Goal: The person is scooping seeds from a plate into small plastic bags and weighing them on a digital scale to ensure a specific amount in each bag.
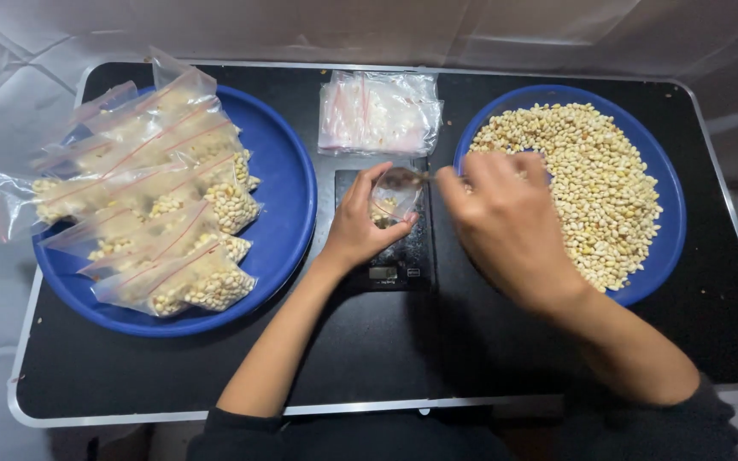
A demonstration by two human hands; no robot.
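The left hand (359,224) curls around a small clear bag (393,198), holding its mouth open over a black scale (396,265) at the table's (386,358) centre. The right hand (506,218) sits just at the bag's three o'clock, fingers pinched together at the opening; what they hold is hidden. A blue plate of loose beans (595,183) lies at three o'clock, nearer the right hand. Filled bags (160,213) pile on another blue plate (288,196) at nine o'clock, and empty bags (379,113) lie at twelve.
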